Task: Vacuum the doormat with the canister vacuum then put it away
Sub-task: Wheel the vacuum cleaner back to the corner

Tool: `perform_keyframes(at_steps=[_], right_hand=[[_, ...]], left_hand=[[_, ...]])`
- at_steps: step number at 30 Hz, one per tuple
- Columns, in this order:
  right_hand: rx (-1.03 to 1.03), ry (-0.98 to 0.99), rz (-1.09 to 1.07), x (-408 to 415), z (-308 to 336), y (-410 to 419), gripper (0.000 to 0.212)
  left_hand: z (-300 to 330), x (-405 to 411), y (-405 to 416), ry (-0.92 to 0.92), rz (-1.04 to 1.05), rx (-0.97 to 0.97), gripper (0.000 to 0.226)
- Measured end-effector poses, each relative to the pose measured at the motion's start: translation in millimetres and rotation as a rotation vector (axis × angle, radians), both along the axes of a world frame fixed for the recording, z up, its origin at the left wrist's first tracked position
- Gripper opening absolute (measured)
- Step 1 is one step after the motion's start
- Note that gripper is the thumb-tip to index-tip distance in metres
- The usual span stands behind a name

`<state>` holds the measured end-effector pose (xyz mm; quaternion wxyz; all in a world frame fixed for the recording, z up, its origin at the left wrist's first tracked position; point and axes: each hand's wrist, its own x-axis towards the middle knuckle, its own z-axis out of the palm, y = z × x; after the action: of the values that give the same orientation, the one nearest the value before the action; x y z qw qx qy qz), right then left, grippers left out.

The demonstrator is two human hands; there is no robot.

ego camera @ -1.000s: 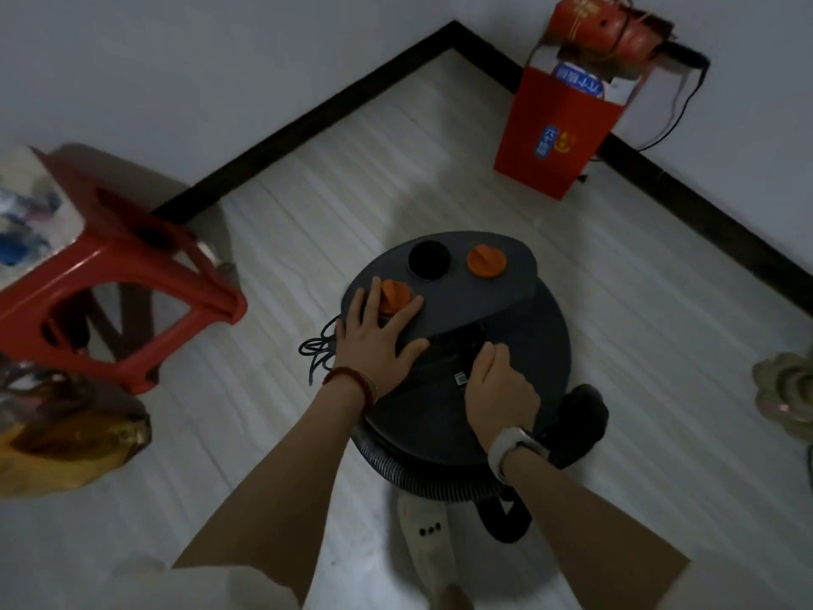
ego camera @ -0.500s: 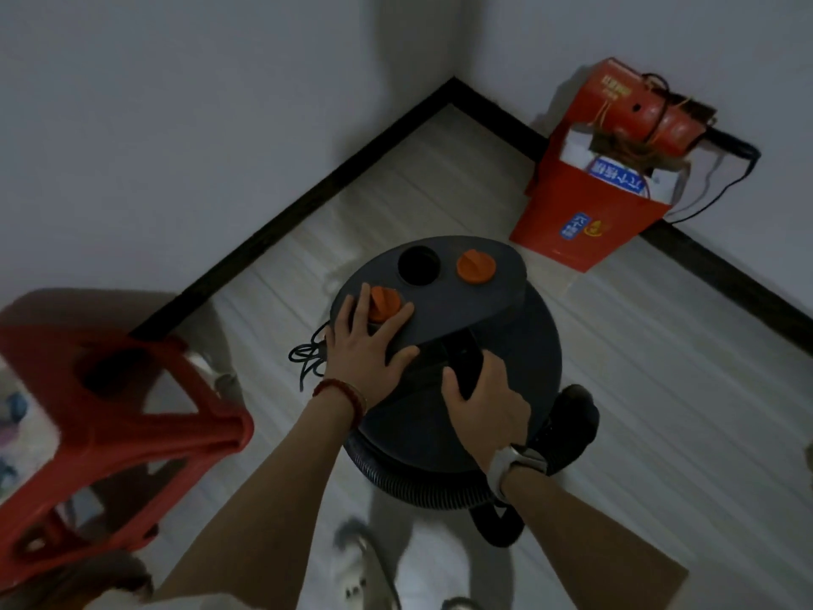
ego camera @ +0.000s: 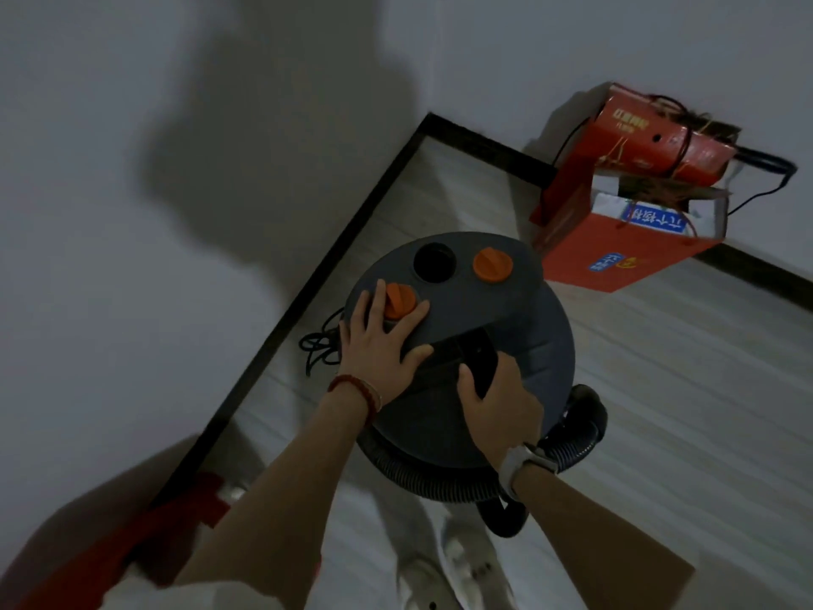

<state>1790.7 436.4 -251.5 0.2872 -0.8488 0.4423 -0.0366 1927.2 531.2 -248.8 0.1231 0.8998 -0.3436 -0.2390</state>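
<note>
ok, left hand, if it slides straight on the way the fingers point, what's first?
Probably the orange knob: the left hand lies flat on the vacuum lid with its fingers flanking that knob. Past it sits the open black port.

red gift bag (ego camera: 616,253) by wall | red box (ego camera: 660,143) atop | red stool (ego camera: 184,512) lower-left

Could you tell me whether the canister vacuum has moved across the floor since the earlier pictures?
Yes: the canister vacuum now sits nearer the black baseboard and the corner, close beside the red gift bag.
</note>
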Motion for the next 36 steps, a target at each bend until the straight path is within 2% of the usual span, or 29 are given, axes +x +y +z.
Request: perform_keyframes(at_steps=[7, 12, 15, 19, 21, 27, 32, 36], right_hand=[[0.053, 0.074, -0.115, 95.6, 5.5, -4.4, 0.047], [0.080, 0.022, -0.204, 146.2, 6.7, -8.1, 0.046], [0.065, 0.007, -0.256, 167.1, 6.0, -7.8, 0.053], [0.071, 0.007, -0.359, 188.2, 8.9, -5.1, 0.039], [0.089, 0.011, -0.415, 196.8, 8.8, -2.9, 0.041], [0.084, -0.109, -0.554, 224.4, 2.6, -1.8, 0.054], [0.157, -0.162, -0.644, 262.5, 2.1, -17.6, 0.048], [0.210, -0.216, -0.702, 296.7, 1.8, -36.8, 0.050]], left_hand=[[6.5, 106.1, -21.6, 0.059, -0.125, 0.011, 0.058], [5.1, 166.2, -39.3, 0.041, -0.215, -0.001, 0.070], [5.7, 190.8, -46.4, 0.040, -0.258, -0.005, 0.075], [3.4, 216.4, -56.8, 0.030, -0.366, 0.000, 0.076], [4.1, 227.9, -65.7, 0.031, -0.446, 0.030, 0.077], [6.0, 263.2, -100.4, 0.044, -0.650, 0.061, 0.058], [11.3, 302.6, -134.5, 0.067, -0.726, 0.057, 0.079], [19.0, 330.1, -173.1, 0.064, -0.781, 0.154, 0.057]])
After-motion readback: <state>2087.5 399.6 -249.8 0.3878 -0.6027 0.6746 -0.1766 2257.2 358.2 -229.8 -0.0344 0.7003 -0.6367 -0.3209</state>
